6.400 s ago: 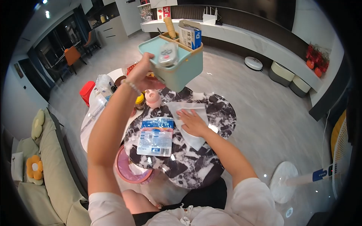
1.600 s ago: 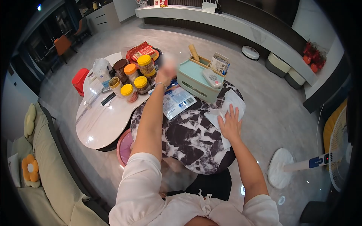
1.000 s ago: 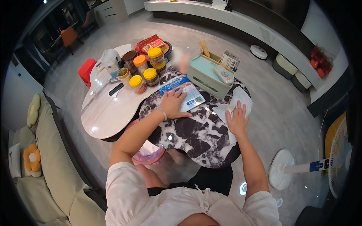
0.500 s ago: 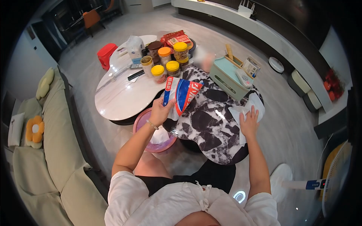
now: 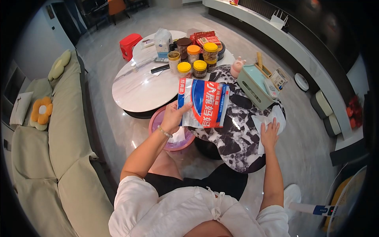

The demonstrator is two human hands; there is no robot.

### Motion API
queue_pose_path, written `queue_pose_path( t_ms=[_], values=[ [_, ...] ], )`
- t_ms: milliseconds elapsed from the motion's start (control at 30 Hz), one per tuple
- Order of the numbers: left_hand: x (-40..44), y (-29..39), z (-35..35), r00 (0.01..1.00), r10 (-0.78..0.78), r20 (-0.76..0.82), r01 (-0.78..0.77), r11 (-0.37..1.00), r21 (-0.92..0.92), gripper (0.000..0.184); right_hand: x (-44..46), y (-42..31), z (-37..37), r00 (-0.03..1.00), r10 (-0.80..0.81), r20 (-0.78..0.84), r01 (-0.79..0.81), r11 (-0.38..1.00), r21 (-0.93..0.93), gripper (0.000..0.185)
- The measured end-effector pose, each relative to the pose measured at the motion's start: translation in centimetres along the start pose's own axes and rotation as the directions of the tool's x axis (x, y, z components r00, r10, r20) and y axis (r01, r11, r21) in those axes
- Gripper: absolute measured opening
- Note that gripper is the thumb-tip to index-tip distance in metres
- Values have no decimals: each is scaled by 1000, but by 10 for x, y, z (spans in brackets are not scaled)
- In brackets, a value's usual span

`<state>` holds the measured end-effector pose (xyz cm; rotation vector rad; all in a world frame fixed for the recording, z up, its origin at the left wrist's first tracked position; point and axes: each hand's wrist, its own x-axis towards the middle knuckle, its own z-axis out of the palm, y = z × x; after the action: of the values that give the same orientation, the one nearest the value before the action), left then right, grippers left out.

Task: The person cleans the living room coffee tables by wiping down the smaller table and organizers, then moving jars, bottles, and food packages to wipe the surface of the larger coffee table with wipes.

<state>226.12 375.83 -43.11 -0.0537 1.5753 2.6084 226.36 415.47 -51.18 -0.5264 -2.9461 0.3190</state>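
Note:
My left hand point(image 5: 173, 115) grips a blue, red and white plastic packet point(image 5: 209, 103) by its left edge, thumb on the front. The packet is held up flat, its printed face toward me, above the near-left part of a black-and-white marbled table point(image 5: 231, 138). At that table's right edge my right hand point(image 5: 270, 135) lies flat with fingers spread on a white tissue point(image 5: 278, 114). Part of the tissue is hidden under the hand. Below my left forearm stands a pink bin point(image 5: 179, 146) with white material inside.
A green storage box point(image 5: 252, 90) and a pink figurine point(image 5: 237, 66) stand at the marbled table's back. Several lidded jars point(image 5: 199, 68) and a tissue pack point(image 5: 163, 42) crowd the white table point(image 5: 134, 93). A sofa point(image 5: 71, 158) is left, a fan point(image 5: 343, 205) right.
The packet has turned from tilted to flat and facing me, showing more of its print. My right hand stays on the tissue. The camera view has shifted, moving the tables rightward.

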Motion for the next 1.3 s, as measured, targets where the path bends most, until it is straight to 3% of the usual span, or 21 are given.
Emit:
queue_pose_path(
  t_ms=[200,400,467,600,667,700,733,800,833,867,900,933,967,1000,1033,1067,1133,1200,1233,1267,1300],
  values=[
    [4,-1,-7,994,-44,-97,41,999,-28,20,1,1,-1,1000,-14,-17,15,1000,10,61],
    [5,2,-16,999,-41,-7,40,995,-96,20,0,3,1,999,-16,-32,16,1000,9,61],
    [2,8,-15,998,-48,42,55,981,-187,24,2,3,2,1000,-7,-28,7,1000,0,61],
    [2,13,-27,999,36,-40,-47,949,-312,36,2,4,2,999,-21,-47,21,1000,-4,61],
    [-2,23,-52,917,250,-311,-281,958,-61,31,2,5,5,999,-20,-46,20,1000,-4,59],
    [-8,26,-76,806,462,-370,-386,884,262,27,1,6,9,999,-28,-23,28,1000,-11,59],
    [-13,27,-93,670,657,-345,-408,715,568,23,4,10,12,997,-49,-66,47,999,-17,58],
    [-24,14,-110,349,912,-214,-277,319,907,17,7,16,20,994,-76,-73,74,997,-29,57],
    [-33,0,-107,420,902,-105,-186,199,962,21,10,20,22,991,-91,-98,89,996,-30,56],
    [-33,-33,-119,483,875,34,-172,57,984,27,11,21,23,986,-105,-129,102,994,-31,55],
    [-34,-67,-113,516,855,52,-153,32,988,32,10,18,20,990,-95,-107,91,995,-41,55],
    [-31,-98,-116,638,755,151,-227,-4,974,36,9,17,18,990,-96,-98,92,995,-46,55],
    [-23,-140,-125,874,486,18,-5,-28,1000,41,8,16,16,992,-88,-94,85,996,-37,56],
    [-16,-187,-139,972,227,-66,131,-286,949,43,8,15,16,992,-81,-93,79,997,-27,56],
    [-13,-216,-143,969,-27,-246,208,-451,868,45,7,14,16,992,-84,-93,82,996,-30,56],
    [-1,-222,-143,969,-24,-247,211,-445,870,45,8,14,15,993,-80,-89,78,997,-30,55],
    [35,-220,-143,746,-514,-424,188,-448,874,56,11,13,13,994,-73,-87,70,997,-34,55],
    [67,-215,-149,699,-617,-361,209,-306,929,66,7,13,12,993,-81,-82,80,997,-9,54],
    [60,-204,-143,851,-406,-333,273,-201,941,69,3,12,13,995,-67,-75,66,998,-15,54],
    [55,-198,-128,839,-284,-464,408,-236,882,70,3,9,13,992,-84,-89,84,996,-8,54],
    [63,-216,-146,799,-423,-427,355,-241,903,71,5,11,10,989,-94,-115,95,996,-2,54]
  ],
)
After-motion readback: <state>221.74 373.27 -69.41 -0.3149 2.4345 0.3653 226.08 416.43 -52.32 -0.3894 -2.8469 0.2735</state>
